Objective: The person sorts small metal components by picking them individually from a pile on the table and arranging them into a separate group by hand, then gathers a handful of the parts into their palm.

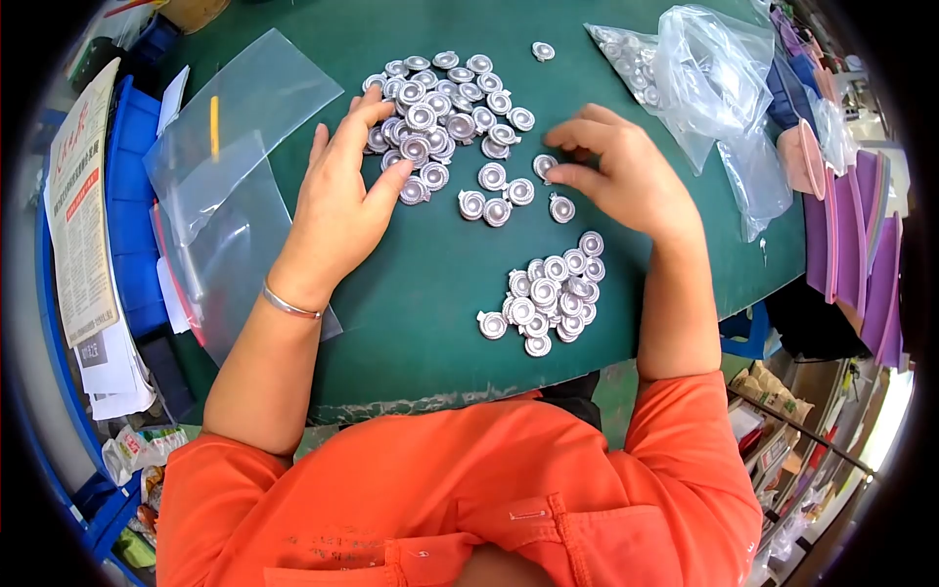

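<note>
My left hand [342, 191], a metal bangle at its wrist, is open with fingers spread along the left edge of a heap of small round silvery metal parts [421, 117]. Its thumb touches parts at the heap's lower edge. On the right, my right hand [621, 166] has curled fingers with a gap between thumb and index finger. The thumb tip meets the edge of a single round metal part [545, 167] lying on the table. Just below is another loose part [561, 207]. Nearer my body lies a second, smaller heap of these parts [548, 293].
The green table [421, 303] carries clear plastic sheets [230, 166] at left. At back right lie a clear bag of metal parts [636, 64] and crumpled clear plastic [709, 68]. One part [543, 51] sits apart at the back. Blue bins [132, 196] border the left side.
</note>
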Tool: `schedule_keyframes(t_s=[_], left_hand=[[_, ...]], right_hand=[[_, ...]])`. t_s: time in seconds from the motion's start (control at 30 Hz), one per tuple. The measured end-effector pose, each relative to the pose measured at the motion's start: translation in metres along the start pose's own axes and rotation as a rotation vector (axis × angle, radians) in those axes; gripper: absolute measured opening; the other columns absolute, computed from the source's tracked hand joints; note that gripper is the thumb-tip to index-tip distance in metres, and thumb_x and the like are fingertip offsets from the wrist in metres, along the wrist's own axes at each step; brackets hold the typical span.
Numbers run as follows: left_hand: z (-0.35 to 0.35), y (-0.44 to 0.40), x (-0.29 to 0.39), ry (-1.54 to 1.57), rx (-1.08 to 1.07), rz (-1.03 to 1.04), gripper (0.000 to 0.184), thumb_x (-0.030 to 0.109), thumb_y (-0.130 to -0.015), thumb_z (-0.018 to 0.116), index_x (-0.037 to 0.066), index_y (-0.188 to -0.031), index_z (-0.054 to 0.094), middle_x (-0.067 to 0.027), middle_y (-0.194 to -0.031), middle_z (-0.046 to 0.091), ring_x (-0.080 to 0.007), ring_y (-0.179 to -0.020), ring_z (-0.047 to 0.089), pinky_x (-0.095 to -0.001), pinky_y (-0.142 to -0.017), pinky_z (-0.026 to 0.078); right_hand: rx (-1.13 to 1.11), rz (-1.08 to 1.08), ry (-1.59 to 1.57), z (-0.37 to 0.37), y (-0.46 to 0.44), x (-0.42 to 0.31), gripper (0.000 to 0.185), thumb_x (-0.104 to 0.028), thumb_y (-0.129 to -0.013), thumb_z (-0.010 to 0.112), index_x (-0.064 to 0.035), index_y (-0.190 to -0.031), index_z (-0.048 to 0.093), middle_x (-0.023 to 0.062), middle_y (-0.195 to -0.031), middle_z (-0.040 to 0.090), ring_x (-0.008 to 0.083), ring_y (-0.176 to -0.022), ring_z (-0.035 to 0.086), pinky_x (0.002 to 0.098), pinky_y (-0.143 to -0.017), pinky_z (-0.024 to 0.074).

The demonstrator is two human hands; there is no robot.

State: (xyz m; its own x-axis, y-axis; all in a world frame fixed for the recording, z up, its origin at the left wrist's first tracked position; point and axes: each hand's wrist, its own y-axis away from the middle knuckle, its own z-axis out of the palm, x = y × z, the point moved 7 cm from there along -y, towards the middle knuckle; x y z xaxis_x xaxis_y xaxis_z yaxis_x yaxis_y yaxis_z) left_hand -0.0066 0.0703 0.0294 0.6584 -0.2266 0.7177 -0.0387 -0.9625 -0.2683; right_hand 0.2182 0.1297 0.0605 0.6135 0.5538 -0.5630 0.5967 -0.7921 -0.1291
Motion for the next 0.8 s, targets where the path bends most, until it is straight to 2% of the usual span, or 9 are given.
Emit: schedule_keyframes(t_s=[0.07, 0.1, 0.2, 0.33, 0.4, 0.5, 0.53, 0.6, 0.8], left_hand=[[0.0, 0.0, 0.0, -0.008, -0.008, -0.002, 0.045, 0.008, -0.087, 0.063, 0.002, -0.129, 0.049, -0.0196, -0.143, 0.047, -0.0314, -0.132, 0.046, -0.037, -0.109, 0.035], [0.0, 0.0, 0.0, -0.004, -0.007, -0.002, 0.045, 0.008, -0.087, 0.063, 0.002, -0.129, 0.049, -0.0196, -0.143, 0.046, -0.0314, -0.132, 0.046, -0.0369, -0.109, 0.035], [0.0, 0.0, 0.0, 0.005, -0.006, 0.0, 0.045, 0.009, -0.087, 0.064, 0.002, -0.129, 0.049, -0.0196, -0.143, 0.046, -0.0312, -0.132, 0.046, -0.0369, -0.109, 0.035], [0.001, 0.001, -0.003, 0.011, 0.002, 0.005, 0.045, 0.009, -0.087, 0.064, 0.003, -0.13, 0.049, -0.0196, -0.143, 0.046, -0.0305, -0.132, 0.046, -0.0373, -0.109, 0.035], [0.0, 0.0, -0.002, 0.005, -0.003, 0.004, 0.045, 0.009, -0.087, 0.063, 0.003, -0.13, 0.049, -0.0196, -0.144, 0.046, -0.0303, -0.132, 0.045, -0.0374, -0.109, 0.035], [0.001, 0.0, -0.003, 0.003, -0.006, -0.001, 0.046, 0.009, -0.087, 0.063, 0.003, -0.13, 0.049, -0.0197, -0.144, 0.045, -0.03, -0.133, 0.045, -0.0376, -0.11, 0.034], [0.001, 0.0, -0.003, 0.007, -0.004, -0.003, 0.046, 0.01, -0.087, 0.063, 0.003, -0.131, 0.049, -0.0197, -0.144, 0.045, -0.03, -0.133, 0.045, -0.0377, -0.11, 0.034], [0.001, 0.0, -0.002, 0.004, -0.006, -0.005, 0.046, 0.01, -0.087, 0.063, 0.003, -0.131, 0.049, -0.0197, -0.144, 0.045, -0.03, -0.133, 0.045, -0.0378, -0.11, 0.034], [0.0, 0.0, -0.002, -0.002, -0.006, -0.005, 0.047, 0.011, -0.087, 0.063, 0.003, -0.131, 0.049, -0.0194, -0.144, 0.045, -0.0301, -0.133, 0.045, -0.0381, -0.11, 0.034]], right_hand=[[-0.065, 0.023, -0.134, 0.012, -0.001, 0.003, 0.017, -0.004, -0.077, 0.073, 0.0008, -0.092, 0.066, 0.0135, -0.081, 0.064, 0.0265, -0.073, 0.064, 0.0338, -0.066, 0.0506], [-0.095, 0.153, -0.229, 0.013, 0.0, 0.008, 0.013, -0.003, -0.078, 0.072, 0.0004, -0.088, 0.066, 0.0111, -0.074, 0.065, 0.0199, -0.068, 0.063, 0.0312, -0.064, 0.0501], [-0.147, 0.245, -0.364, 0.005, 0.006, 0.017, 0.011, -0.002, -0.078, 0.072, 0.0012, -0.086, 0.066, 0.0082, -0.072, 0.067, 0.0148, -0.066, 0.062, 0.0291, -0.062, 0.0501], [-0.457, 0.175, -0.535, 0.002, 0.018, -0.001, 0.012, -0.002, -0.078, 0.072, 0.004, -0.087, 0.067, 0.0064, -0.075, 0.069, 0.0128, -0.068, 0.063, 0.0286, -0.063, 0.0508], [-0.401, 0.165, -0.476, 0.005, 0.015, -0.001, 0.013, -0.003, -0.076, 0.073, 0.0023, -0.087, 0.067, 0.0075, -0.077, 0.067, 0.0168, -0.069, 0.064, 0.03, -0.064, 0.0507], [-0.288, 0.005, -0.127, 0.008, 0.012, -0.002, 0.025, -0.007, -0.068, 0.078, -0.0021, -0.089, 0.066, 0.0121, -0.08, 0.061, 0.0276, -0.071, 0.062, 0.0356, -0.064, 0.0501], [-0.288, 0.006, -0.128, 0.009, 0.011, -0.004, 0.025, -0.007, -0.068, 0.078, -0.0021, -0.089, 0.066, 0.0121, -0.08, 0.061, 0.0276, -0.071, 0.062, 0.0356, -0.064, 0.0501], [-0.359, 0.097, -0.053, 0.014, 0.012, -0.005, 0.027, 0.002, -0.066, 0.078, 0.0, -0.087, 0.062, 0.0084, -0.081, 0.058, 0.0197, -0.071, 0.061, 0.0303, -0.063, 0.0502], [-0.29, -0.004, -0.058, 0.014, 0.011, -0.007, 0.031, 0.005, -0.062, 0.074, -0.0015, -0.089, 0.06, 0.0079, -0.083, 0.057, 0.0202, -0.072, 0.06, 0.0312, -0.062, 0.0497]])
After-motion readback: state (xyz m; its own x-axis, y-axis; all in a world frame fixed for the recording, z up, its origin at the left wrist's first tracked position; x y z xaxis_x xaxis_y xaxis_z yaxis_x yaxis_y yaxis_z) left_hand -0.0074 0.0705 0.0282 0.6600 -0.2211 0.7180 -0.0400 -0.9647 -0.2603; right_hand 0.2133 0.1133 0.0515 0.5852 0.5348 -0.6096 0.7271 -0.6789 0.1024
